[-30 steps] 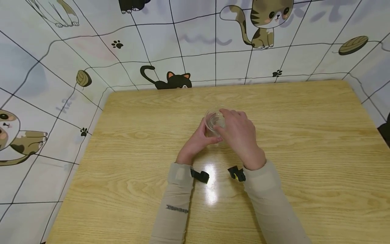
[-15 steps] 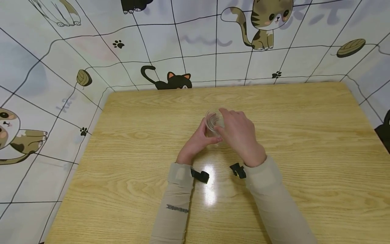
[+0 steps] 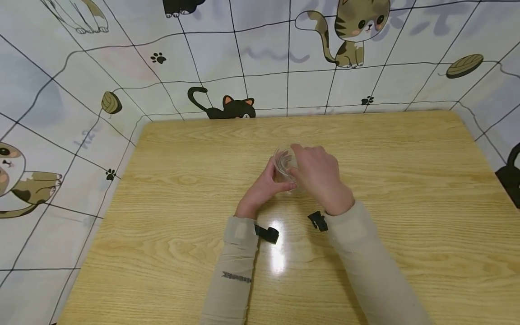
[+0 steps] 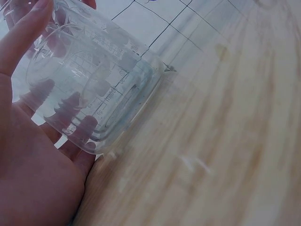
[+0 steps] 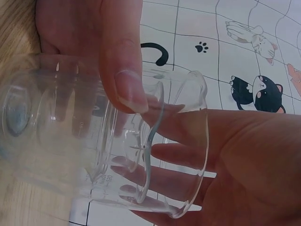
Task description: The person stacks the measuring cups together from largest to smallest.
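Observation:
A clear glass beaker with printed volume marks stands over the middle of the table, its spouted mouth upward. My left hand grips it from the left, thumb on the near side and fingers around the far side. In the left wrist view, the base of the beaker is right at the table. My right hand reaches down from above, thumb and fingers curled at the mouth. A second curved glass edge shows within the outer rim, like a smaller beaker nested inside; I cannot tell which glass the right fingers pinch.
A wood-grain table spreads around the hands. Behind and beside it stand white walls with grid lines and cartoon cats. Black straps stick out from the sleeve cuffs.
My right wrist and forearm have shifted slightly, the cuff moving a little farther from me, while the fingers remain at the beaker's mouth. The left hand and the beaker have stayed in place.

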Available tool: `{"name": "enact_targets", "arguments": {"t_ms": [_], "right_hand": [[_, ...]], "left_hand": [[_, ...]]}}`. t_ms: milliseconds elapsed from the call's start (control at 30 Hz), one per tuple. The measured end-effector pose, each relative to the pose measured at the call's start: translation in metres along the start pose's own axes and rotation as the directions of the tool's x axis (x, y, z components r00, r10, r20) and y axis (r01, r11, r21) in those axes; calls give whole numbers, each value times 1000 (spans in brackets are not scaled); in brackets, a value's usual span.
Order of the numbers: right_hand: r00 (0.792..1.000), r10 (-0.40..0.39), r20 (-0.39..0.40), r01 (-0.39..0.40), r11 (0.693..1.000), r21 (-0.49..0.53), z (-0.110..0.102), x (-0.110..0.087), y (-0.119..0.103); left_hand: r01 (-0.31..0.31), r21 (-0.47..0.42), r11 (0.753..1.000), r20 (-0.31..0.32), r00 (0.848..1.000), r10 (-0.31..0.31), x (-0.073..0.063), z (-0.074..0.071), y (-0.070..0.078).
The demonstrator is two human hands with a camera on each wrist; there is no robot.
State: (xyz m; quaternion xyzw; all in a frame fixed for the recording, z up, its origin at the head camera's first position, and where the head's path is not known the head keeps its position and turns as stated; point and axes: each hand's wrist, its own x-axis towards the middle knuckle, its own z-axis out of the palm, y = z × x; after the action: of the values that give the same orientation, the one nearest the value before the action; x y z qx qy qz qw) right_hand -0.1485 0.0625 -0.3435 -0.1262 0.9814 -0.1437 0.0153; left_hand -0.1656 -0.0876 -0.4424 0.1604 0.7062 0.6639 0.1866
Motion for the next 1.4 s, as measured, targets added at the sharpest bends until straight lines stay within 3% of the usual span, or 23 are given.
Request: {"name": "enact_targets", "arguments": {"t_ms": [300,700,1400], "right_hand": [[1000,-5,7,5,999,-51,-3,3,1],[999,13,40,-12,1000,-24,-4,4,1],[999,-37,-1,37,999,-10,-2,4,3]], "left_hand": [[-18,-10,1000,6,1000,18,0,1,6],[5,5,1000,0,1000,-5,0,0,7],[17,35,999,-7,1000,-16,-1,-1,4]]}}
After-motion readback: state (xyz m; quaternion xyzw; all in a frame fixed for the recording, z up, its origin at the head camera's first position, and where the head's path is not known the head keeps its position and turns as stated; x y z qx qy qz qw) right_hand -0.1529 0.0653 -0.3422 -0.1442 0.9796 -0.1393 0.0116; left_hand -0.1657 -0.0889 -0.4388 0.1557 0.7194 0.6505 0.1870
